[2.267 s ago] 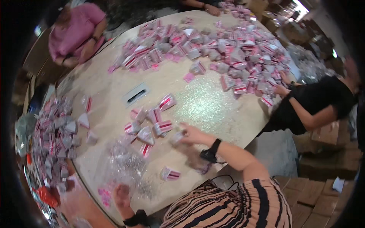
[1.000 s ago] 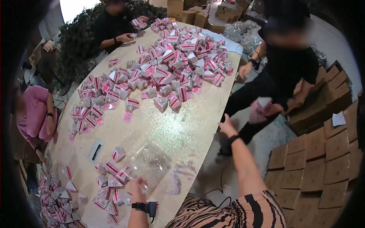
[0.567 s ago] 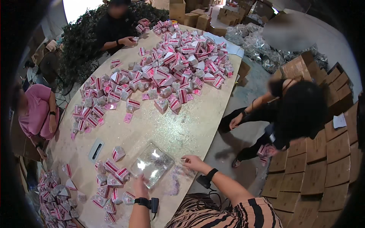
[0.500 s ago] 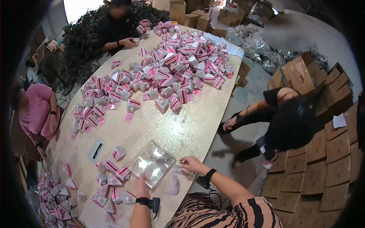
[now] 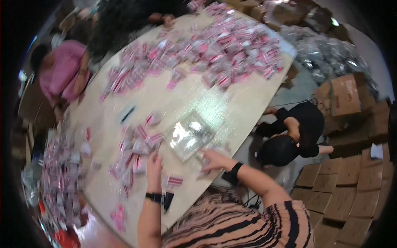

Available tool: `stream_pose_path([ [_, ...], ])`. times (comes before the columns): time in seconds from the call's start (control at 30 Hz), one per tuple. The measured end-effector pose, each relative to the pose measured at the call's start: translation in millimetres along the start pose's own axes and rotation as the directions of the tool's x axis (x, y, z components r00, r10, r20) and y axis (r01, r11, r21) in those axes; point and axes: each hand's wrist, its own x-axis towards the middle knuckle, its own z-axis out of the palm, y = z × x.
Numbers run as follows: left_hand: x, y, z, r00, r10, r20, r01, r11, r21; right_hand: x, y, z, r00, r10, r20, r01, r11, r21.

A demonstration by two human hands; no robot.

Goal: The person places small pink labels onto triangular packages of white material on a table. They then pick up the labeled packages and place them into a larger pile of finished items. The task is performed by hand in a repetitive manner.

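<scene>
My left hand (image 5: 154,164) is over the table beside the near cluster of clear packets with pink-striped labels (image 5: 139,147). Its fingers are blurred, and I cannot tell whether it grips a packet. My right hand (image 5: 216,160) is low over the table near the closest corner of a clear, shiny shallow tray (image 5: 190,135). Its fingers are bent but apart, with no clear object between them. Silvery glitter shows in the tray. One loose striped packet (image 5: 173,181) lies to the right of my left wrist.
A large heap of similar packets (image 5: 223,53) covers the table's far side; another heap (image 5: 62,173) stands at the left. A person in pink (image 5: 66,70) sits at the left. A person in black (image 5: 297,132) bends beside the right edge, near stacked cartons (image 5: 349,194).
The whole view has shifted and blurred. My left hand has gone from the tray's edge to the packets. My right hand is nearer the tray's close corner. The person in black has changed posture.
</scene>
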Motion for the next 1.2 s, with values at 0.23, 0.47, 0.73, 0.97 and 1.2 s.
stream_pose_path([
  [0.23, -73, 0, -118, 0.963, 0.049, -0.264, -0.036, 0.998, 0.054, -5, -64, 62, 0.981, -0.026, -0.193, -0.024, 0.967, -0.253],
  [0.47, -144, -74, -217, 0.880, 0.161, -0.448, -0.053, 0.968, 0.244, 5, -104, 126, 0.954, -0.096, -0.283, -0.008, 0.939, -0.344],
  [0.73, -194, -108, -278, 0.797, 0.301, -0.524, -0.132, 0.933, 0.334, 31, -112, 160, 0.869, 0.035, -0.493, -0.079, 0.994, -0.069],
  [0.97, -247, -111, -320, 0.686, 0.350, -0.638, -0.067, 0.903, 0.424, 80, -69, 148, 0.713, -0.075, -0.697, 0.047, 0.997, -0.059],
  [1.2, -272, -106, -311, 0.667, 0.261, -0.698, 0.142, 0.875, 0.463, 125, -119, 126, 0.827, -0.291, -0.481, 0.235, 0.956, -0.175],
])
